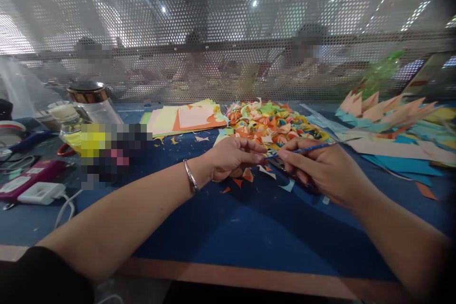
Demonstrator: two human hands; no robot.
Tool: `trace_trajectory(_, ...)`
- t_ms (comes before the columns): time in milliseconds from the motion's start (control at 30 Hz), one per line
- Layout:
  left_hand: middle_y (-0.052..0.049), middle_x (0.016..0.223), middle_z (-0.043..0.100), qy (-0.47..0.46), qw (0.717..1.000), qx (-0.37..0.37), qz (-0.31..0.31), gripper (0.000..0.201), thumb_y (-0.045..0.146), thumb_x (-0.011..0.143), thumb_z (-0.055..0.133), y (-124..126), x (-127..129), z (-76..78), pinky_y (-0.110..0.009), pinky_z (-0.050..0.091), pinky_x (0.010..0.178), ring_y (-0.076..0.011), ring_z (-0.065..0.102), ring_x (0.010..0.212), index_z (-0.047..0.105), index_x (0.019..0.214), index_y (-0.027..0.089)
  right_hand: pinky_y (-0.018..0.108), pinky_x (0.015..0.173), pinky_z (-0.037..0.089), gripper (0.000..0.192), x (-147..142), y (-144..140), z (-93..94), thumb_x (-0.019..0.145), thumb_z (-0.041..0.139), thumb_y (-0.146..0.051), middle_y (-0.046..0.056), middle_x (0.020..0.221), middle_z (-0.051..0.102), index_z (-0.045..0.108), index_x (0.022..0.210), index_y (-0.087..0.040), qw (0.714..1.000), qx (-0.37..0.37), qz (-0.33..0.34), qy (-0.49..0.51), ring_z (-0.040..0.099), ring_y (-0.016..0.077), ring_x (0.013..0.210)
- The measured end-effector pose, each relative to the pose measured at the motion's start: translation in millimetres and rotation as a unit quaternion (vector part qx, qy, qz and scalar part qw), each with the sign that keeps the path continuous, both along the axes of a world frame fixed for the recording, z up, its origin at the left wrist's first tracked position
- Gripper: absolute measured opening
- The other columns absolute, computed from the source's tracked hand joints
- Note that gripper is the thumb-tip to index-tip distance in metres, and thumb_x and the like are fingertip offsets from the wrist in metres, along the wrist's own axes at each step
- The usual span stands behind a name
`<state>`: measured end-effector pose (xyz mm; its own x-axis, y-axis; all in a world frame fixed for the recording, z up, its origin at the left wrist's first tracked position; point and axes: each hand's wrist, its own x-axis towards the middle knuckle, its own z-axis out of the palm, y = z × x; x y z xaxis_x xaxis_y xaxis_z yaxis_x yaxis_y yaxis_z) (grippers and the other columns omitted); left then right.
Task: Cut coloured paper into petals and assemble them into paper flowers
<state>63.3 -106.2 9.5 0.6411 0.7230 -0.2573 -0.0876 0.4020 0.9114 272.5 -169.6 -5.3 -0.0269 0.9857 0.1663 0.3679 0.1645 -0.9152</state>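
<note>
My left hand [233, 157], with a silver bangle at the wrist, is closed, thumb and forefinger pinched at the near end of a slim blue stick [302, 150]. My right hand [320, 166] is also closed on this stick, which runs up to the right and ends in a thin pale tip. Its exact kind is unclear. Beneath the right hand, dark handles [309, 188], perhaps of scissors, show partly; whether the hand holds them is hidden. Just behind both hands rises a heap of small folded paper pieces [263, 123] in orange, yellow, pink and green.
Coloured paper sheets [199, 116] lie behind my left hand. Spiky folded paper [374, 109] and blue sheets [399, 164] are at right. A jar [96, 104], a white charger [42, 193] and a purple box [32, 178] stand left. A perforated metal screen [213, 23] closes the back.
</note>
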Motion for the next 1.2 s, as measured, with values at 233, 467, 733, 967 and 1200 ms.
trace_trajectory(233,-0.005,0.077,0.074,-0.008,1.000,-0.015,-0.002,0.016,-0.005,0.085,0.069,3.5,0.4,1.6,-0.019,0.058,0.067,-0.0111,0.075,0.070,0.069,0.083,0.011,0.023,0.032,0.021,0.041,-0.8,-1.7,2.7,0.086,0.075,-0.058,-0.007,0.042,0.045,0.062,0.070,-0.023,1.000,0.010,-0.009,0.016,0.034,0.0066,0.032)
trace_trajectory(467,-0.003,0.075,0.072,-0.017,1.000,0.009,-0.015,0.016,-0.001,0.082,0.075,1.3,-0.8,0.4,-0.020,0.054,0.065,-0.0122,0.074,0.070,0.068,0.084,0.013,0.023,0.035,0.019,0.035,-8.2,-9.3,8.8,0.091,0.073,-0.050,-0.008,0.042,0.044,0.061,0.070,-0.024,0.999,0.002,-0.020,0.031,0.031,0.0059,0.034)
trace_trajectory(733,-0.003,0.074,0.073,-0.015,0.998,0.063,-0.019,0.014,0.002,0.084,0.074,-1.3,-1.5,2.4,-0.021,0.052,0.064,-0.0107,0.071,0.068,0.067,0.081,0.013,0.021,0.034,0.026,0.042,-5.4,-4.1,8.0,0.084,0.076,-0.057,-0.003,0.049,0.053,0.060,0.065,-0.023,0.999,0.011,-0.026,0.028,0.040,0.0066,0.035)
trace_trajectory(967,0.000,0.072,0.071,-0.017,0.994,0.107,-0.019,0.013,0.004,0.082,0.075,2.6,-2.8,-0.7,-0.022,0.051,0.072,-0.0086,0.071,0.068,0.066,0.080,0.013,0.023,0.036,0.028,0.048,-7.5,-3.5,12.8,0.079,0.079,-0.059,-0.001,0.051,0.052,0.058,0.057,-0.022,0.998,0.024,-0.041,0.042,0.040,0.0073,0.038)
trace_trajectory(1200,0.001,0.071,0.069,0.021,0.996,0.092,0.006,0.015,0.002,0.081,0.075,12.8,-4.0,-1.3,-0.025,0.051,0.073,-0.0100,0.071,0.067,0.065,0.078,0.013,0.026,0.040,0.027,0.038,-0.2,0.2,12.7,0.084,0.075,-0.039,0.000,0.055,0.052,0.059,0.055,-0.020,0.993,0.039,-0.080,0.077,0.042,0.0076,0.042)
